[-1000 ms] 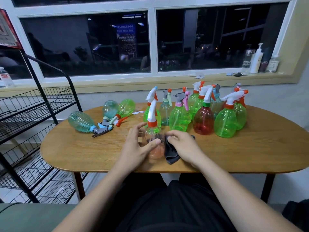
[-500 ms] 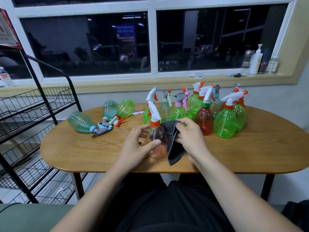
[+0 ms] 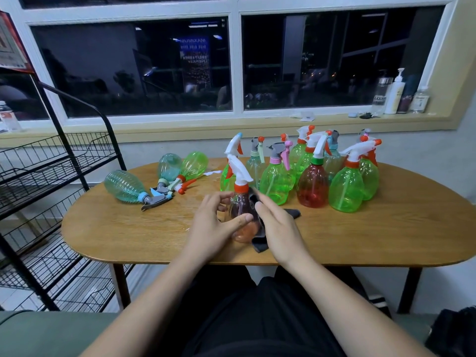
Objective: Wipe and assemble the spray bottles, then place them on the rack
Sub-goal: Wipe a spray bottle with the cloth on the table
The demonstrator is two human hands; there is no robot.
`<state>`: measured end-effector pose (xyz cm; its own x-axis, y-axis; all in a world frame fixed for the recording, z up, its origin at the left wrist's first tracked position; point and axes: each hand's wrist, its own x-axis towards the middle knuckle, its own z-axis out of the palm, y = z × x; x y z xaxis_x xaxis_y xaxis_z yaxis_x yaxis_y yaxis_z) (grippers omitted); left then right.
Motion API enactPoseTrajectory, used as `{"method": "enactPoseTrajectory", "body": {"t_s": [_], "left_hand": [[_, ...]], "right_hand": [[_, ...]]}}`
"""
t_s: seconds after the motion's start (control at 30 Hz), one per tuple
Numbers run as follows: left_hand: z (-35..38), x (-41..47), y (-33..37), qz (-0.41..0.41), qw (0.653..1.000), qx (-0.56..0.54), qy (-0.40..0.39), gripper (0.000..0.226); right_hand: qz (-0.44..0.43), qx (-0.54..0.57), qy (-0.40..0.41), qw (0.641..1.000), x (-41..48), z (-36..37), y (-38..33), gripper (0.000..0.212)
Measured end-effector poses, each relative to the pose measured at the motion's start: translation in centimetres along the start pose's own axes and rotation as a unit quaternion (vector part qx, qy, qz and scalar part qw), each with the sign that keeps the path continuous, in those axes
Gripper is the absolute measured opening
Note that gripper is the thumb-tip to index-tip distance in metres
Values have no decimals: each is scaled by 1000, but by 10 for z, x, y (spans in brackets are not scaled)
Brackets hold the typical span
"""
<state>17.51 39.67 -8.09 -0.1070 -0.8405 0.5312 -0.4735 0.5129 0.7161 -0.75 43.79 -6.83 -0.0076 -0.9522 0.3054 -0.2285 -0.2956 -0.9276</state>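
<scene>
A clear orange spray bottle with a white trigger head stands near the front of the wooden table. My left hand grips its body from the left, thumb across the front. My right hand presses a dark grey cloth against the bottle's right side; part of the cloth lies on the table behind my hand. Several assembled green and red spray bottles stand behind. The black wire rack is at the left.
Three bottles lie on their sides at the table's back left, with trigger heads beside them. The window sill holds a pump bottle and other containers at the far right. My lap is below the table's front edge.
My right hand moved the cloth up along the bottle's right side, then back down toward its lower body. My left hand kept its hold on the bottle.
</scene>
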Motion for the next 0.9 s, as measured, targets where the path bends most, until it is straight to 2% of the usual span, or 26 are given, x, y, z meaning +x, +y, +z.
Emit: {"method": "enactPoseTrajectory", "body": {"t_s": [0.07, 0.13, 0.2, 0.27, 0.33, 0.4, 0.47, 0.53, 0.6, 0.73, 0.8, 0.9], "left_hand": [[1, -1, 0, -4, 1000, 1, 2, 69], [1, -2, -1, -9, 1000, 7, 8, 73], [3, -4, -2, -13, 1000, 8, 18, 74], [3, -6, -1, -22, 1000, 0, 22, 69], [5, -7, 2, -32, 999, -17, 17, 63], [5, -10, 4, -32, 999, -38, 11, 59], [6, -11, 6, -29, 998, -51, 10, 57], [6, -10, 8, -26, 998, -57, 10, 62], [5, -10, 6, -8, 999, -51, 15, 69], [4, -9, 1, -7, 999, -29, 28, 78], [4, -9, -1, -7, 999, -22, 27, 79], [5, -9, 0, -6, 999, -15, 33, 77]], "right_hand": [[44, -11, -7, 999, -3, -2, 8, 55], [78, -26, -18, 996, -1, -7, 13, 39], [115, 23, -44, 992, 5, -11, 9, 33], [139, 85, -75, 984, 12, -14, 0, 36], [124, 113, -89, 982, 18, -14, -12, 39], [71, 125, -71, 987, 21, -11, -20, 33], [25, 110, -56, 992, 19, -6, -24, 44], [18, 99, -64, 993, 15, -1, -16, 54], [29, 84, -70, 994, 11, 3, -3, 60], [95, -27, -74, 992, 9, 0, 8, 78], [114, 0, -81, 990, 14, -2, 2, 88], [98, 65, -77, 990, 20, -2, -10, 73]]}}
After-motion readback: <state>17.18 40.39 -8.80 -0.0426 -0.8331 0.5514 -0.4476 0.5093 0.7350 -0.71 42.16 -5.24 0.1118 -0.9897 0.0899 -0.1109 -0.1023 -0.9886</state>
